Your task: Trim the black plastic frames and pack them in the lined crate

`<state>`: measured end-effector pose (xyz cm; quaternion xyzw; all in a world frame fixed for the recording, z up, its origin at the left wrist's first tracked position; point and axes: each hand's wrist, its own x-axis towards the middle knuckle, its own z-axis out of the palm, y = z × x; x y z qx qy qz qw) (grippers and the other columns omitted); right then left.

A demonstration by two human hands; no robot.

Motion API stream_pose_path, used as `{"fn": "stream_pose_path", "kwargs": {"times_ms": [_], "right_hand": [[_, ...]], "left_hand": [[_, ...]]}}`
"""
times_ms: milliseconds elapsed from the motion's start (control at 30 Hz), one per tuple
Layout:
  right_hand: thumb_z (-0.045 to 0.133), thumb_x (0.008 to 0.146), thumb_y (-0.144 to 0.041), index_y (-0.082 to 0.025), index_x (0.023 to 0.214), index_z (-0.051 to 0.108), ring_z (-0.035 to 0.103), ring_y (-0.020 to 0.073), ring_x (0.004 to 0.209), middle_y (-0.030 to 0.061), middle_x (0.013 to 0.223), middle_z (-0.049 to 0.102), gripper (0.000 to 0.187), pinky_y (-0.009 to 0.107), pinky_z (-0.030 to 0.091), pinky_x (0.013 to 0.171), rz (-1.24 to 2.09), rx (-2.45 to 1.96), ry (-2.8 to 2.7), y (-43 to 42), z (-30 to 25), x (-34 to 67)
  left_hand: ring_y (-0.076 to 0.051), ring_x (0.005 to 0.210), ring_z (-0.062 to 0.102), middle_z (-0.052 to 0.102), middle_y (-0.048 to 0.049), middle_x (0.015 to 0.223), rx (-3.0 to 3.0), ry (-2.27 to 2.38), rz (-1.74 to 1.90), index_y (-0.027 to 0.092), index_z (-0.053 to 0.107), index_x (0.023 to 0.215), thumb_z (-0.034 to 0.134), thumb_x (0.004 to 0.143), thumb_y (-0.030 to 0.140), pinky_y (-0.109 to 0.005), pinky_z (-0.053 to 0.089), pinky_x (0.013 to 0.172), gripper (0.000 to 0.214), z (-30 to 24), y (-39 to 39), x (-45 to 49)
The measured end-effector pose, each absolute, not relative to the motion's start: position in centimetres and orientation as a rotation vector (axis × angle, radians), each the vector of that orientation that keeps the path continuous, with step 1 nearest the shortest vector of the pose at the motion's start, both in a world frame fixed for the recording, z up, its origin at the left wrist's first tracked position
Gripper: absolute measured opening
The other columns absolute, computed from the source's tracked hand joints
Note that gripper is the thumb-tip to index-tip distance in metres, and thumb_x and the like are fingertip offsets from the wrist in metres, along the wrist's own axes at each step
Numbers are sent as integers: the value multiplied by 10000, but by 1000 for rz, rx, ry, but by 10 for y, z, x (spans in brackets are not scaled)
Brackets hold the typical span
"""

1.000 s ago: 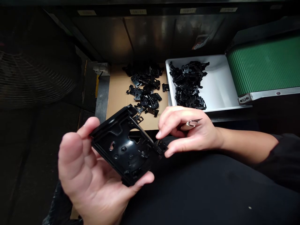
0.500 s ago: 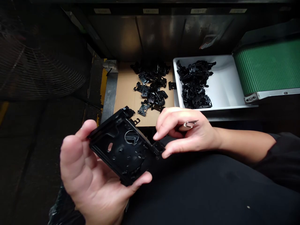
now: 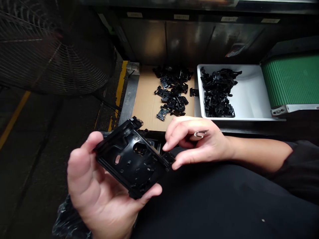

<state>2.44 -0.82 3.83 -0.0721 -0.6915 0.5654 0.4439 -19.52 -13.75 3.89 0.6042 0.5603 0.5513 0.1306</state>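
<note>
My left hand [image 3: 99, 196] grips a black moulded plastic part [image 3: 134, 159], a shallow frame with raised edges, a round hole and small openings. Its fingers lie along the part's left edge and the thumb presses the lower edge. The part is held tilted above my lap. My right hand [image 3: 196, 142] pinches the part's right corner between thumb and index finger. A small pointed metal piece [image 3: 200, 133] with a pale band shows at the curled fingers of that hand; I cannot make out its kind.
Several black plastic parts [image 3: 174, 96] lie on a cardboard sheet [image 3: 144, 103]. A white tray [image 3: 251, 99] beside it holds a heap of similar parts [image 3: 216, 93]. The green conveyor belt [image 3: 294, 79] ends at the tray's right. A large fan [image 3: 57, 49] stands at the left.
My view has shifted, so the bench, tray and fan appear further right. Light falls differently on the part, and its round hole shows other things behind. Both hands keep their hold.
</note>
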Motion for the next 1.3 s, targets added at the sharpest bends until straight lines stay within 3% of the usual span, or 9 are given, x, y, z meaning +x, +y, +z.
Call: {"fn": "stream_pose_path", "kwargs": {"times_ms": [267,400,533,700,800,867,967,1133,1300], "right_hand": [[910,870,-295,-130,1026,808,595,94,718,46,917,751,249,213,446,538,1487,-109,-1761,-21,43,-11],[937,832,-257,-126,1032,804,638,122,773,59,912,755,274,203,470,542,1563,-76,-1768,-32,42,-36],[944,819,-235,-130,1040,786,596,96,689,64,937,760,291,177,440,499,1719,-85,-1791,-49,38,-67],[902,872,-312,-126,1056,755,509,60,583,48,925,750,301,182,451,512,1766,-149,-1989,-70,17,-120],[819,950,-314,-133,1121,739,697,143,820,103,1023,774,261,248,594,729,1670,0,-2249,-90,-10,-160],[747,1002,-297,-136,1191,719,740,198,1009,142,1110,771,250,315,622,890,1643,143,-2438,-109,-32,-186],[681,1034,-279,-135,1279,689,753,234,1049,165,1188,745,284,354,632,900,1586,230,-2708,-141,-64,-217],[679,1038,-324,-171,1296,691,754,236,1067,127,1181,743,300,352,626,931,1720,128,-2838,-172,-93,-241],[627,1068,-335,-187,1245,712,755,221,1063,114,1165,757,246,351,605,964,1779,-150,-2949,-167,-105,-236]], "left_hand": [[-377,1591,410,470,68,1690,1673,1694,1688,459,457,1621,1066,315,355,-462,449,1294,1445,35,-170,-219],[-365,1631,351,459,91,1709,1499,1751,1701,516,432,1616,1050,488,407,-519,433,1311,1290,34,-195,-229],[-386,1668,246,254,113,1807,1182,1754,1686,565,368,1626,1018,633,419,-613,324,1332,1196,34,-224,-240],[-350,1679,229,242,50,1819,630,1492,1709,448,395,1657,837,796,655,-506,321,1351,990,11,-258,-261],[-310,1608,417,437,-26,1737,285,1437,1705,407,430,1641,681,960,578,-463,443,1288,746,-25,-283,-276],[-298,1514,551,592,-72,1610,134,1523,1664,401,439,1626,715,949,549,-453,505,1232,746,-57,-301,-287],[-300,1321,704,735,-103,1381,7,1700,1608,362,435,1615,803,873,556,-465,576,1135,850,-113,-328,-308],[-304,1274,691,675,-147,1422,-124,2181,1398,214,464,1569,735,970,417,-560,560,1117,687,-211,-385,-390],[-359,1432,545,547,-144,1570,-64,2620,838,205,594,1456,728,980,376,-639,478,1173,523,-284,-451,-503]]}}
